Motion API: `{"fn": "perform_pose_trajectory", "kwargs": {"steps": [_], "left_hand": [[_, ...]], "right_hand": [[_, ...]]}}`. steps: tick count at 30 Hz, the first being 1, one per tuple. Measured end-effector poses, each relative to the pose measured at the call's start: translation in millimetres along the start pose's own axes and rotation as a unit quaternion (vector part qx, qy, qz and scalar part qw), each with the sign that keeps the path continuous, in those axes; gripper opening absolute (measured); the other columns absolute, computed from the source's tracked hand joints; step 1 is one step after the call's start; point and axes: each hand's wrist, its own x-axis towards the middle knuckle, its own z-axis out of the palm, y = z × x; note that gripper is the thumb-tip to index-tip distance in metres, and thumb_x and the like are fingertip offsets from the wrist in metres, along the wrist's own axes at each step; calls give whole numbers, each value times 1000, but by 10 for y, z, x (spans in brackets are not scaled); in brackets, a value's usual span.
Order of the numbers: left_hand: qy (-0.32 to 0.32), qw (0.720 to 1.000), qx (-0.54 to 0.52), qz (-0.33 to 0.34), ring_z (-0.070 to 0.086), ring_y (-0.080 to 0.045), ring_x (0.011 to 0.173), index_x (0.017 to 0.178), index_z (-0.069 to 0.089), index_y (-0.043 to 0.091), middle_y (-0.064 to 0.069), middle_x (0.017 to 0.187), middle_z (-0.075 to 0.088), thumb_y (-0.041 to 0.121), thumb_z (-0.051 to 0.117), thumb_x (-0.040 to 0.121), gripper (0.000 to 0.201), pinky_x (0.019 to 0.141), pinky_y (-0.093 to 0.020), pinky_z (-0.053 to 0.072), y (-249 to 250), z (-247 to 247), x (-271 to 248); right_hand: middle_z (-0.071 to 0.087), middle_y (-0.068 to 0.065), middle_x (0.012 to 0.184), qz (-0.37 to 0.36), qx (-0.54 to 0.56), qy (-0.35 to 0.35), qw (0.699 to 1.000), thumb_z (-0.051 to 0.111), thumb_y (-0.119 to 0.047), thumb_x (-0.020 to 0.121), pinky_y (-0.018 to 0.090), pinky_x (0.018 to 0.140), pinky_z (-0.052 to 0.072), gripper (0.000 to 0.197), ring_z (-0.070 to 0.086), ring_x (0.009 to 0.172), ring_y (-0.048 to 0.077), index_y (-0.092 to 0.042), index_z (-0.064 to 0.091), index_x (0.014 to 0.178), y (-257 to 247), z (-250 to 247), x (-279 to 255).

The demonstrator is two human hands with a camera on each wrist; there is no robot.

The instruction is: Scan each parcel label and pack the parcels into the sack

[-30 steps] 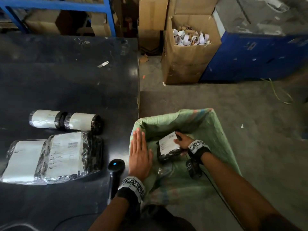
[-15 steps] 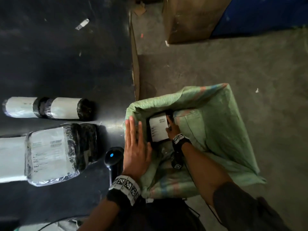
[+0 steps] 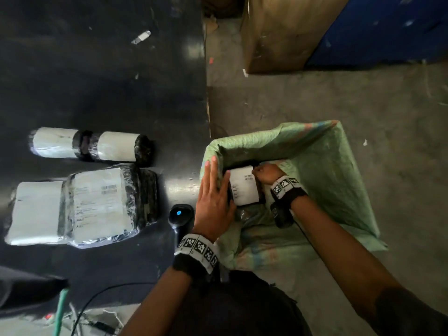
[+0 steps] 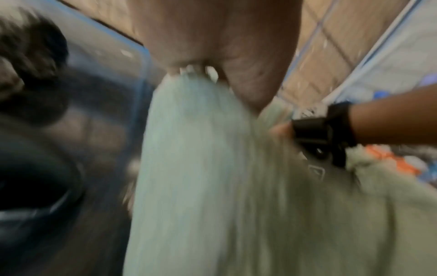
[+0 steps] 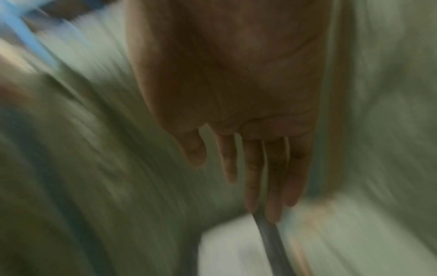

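Observation:
A green woven sack (image 3: 327, 166) stands open on the floor against the black table's (image 3: 121, 81) right edge. My left hand (image 3: 215, 183) lies on the sack's left rim with straight fingers. A black-wrapped parcel with a white label (image 3: 243, 185) sits inside the sack. My right hand (image 3: 260, 172) is in the sack at the parcel's far right corner. The right wrist view shows its fingers (image 5: 272, 177) straight, tips on the parcel's edge (image 5: 272, 242). A black scanner (image 3: 179, 214) lies on the table by my left wrist.
On the table lie a rolled parcel (image 3: 89, 146) and two flat labelled parcels (image 3: 97, 204) (image 3: 34, 209). A cardboard box (image 3: 274, 32) and a blue unit (image 3: 388, 27) stand on the floor beyond the sack. A cable (image 3: 97, 297) runs along the near table edge.
My right hand has carried the parcel lower into the sack, towards its left wall, and its fingers have straightened. My left hand has stayed on the rim. My head has tilted downward.

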Motion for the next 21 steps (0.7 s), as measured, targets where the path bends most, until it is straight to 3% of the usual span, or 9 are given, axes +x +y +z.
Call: {"fn": "perform_pose_trajectory", "kwargs": {"steps": [3, 5, 6, 8, 11, 14, 16, 19, 21], "left_hand": [[-13, 995, -98, -9, 45, -40, 140, 140, 57, 11, -20, 153, 45, 35, 49, 85, 61, 110, -53, 45, -130, -407, -105], [19, 991, -129, -20, 57, -32, 126, 141, 56, 17, -11, 137, 61, 45, 45, 88, 60, 99, -50, 51, -255, -786, -232], [50, 990, -127, -21, 58, -30, 124, 141, 56, 17, -10, 134, 62, 45, 45, 89, 60, 100, -48, 50, -345, -963, -324], [135, 985, -101, -24, 54, -29, 127, 142, 54, 15, -11, 135, 59, 42, 47, 90, 59, 106, -45, 46, -573, -1267, -571], [222, 969, -61, -93, 36, -32, 144, 150, 44, 18, -15, 152, 43, 47, 51, 91, 66, 119, -45, 34, -1084, -1517, -1007], [211, 963, -19, -164, 5, -31, 157, 160, 21, 26, -12, 168, 16, 67, 47, 88, 87, 125, -48, 15, -1694, -1544, -1383], [182, 963, -47, -193, -10, -27, 157, 161, 7, 34, -9, 170, 2, 76, 46, 83, 97, 125, -50, 9, -2028, -1517, -1532], [138, 967, -87, -197, -20, -24, 155, 159, -4, 40, -7, 170, -10, 83, 47, 77, 106, 125, -54, 6, -2309, -1460, -1587], [121, 969, -120, -179, -20, -25, 155, 159, -4, 42, -4, 170, -13, 83, 52, 75, 109, 124, -55, 4, -2395, -1408, -1556]], "right_hand": [[70, 11, 120, -27, 6, 92, 995, 46, -45, 95, 41, 98, 49, 42, 63, 114, 34, -19, 70, 117, -416, -343, -562], [74, 6, 108, -78, 64, 156, 983, 46, -51, 89, 40, 95, 51, 43, 67, 106, 29, -26, 68, 116, -711, -377, -956], [76, 4, 101, -118, 109, 171, 972, 46, -54, 86, 41, 93, 53, 45, 70, 100, 26, -28, 67, 116, -872, -332, -1143], [76, 1, 92, -167, 176, 163, 956, 47, -60, 80, 47, 89, 55, 48, 72, 91, 21, -34, 65, 116, -1164, -80, -1381], [74, 6, 88, -162, 201, 100, 961, 55, -59, 81, 49, 90, 54, 45, 71, 88, 24, -35, 63, 118, -1554, 508, -1516], [70, 11, 114, -87, 159, 46, 982, 54, -57, 88, 45, 102, 48, 62, 65, 110, 31, -28, 45, 142, -1796, 1103, -1574], [55, 16, 139, -58, 128, 76, 987, 52, -54, 91, 41, 111, 38, 72, 50, 131, 33, -20, 30, 151, -1838, 1426, -1590], [29, 20, 158, -12, 133, 130, 982, 51, -56, 91, 44, 118, 28, 83, 33, 144, 34, -16, 17, 155, -1802, 1827, -1537], [14, 15, 164, 16, 149, 139, 979, 49, -54, 93, 43, 120, 24, 83, 27, 147, 34, -15, 12, 156, -1786, 2006, -1497]]}}
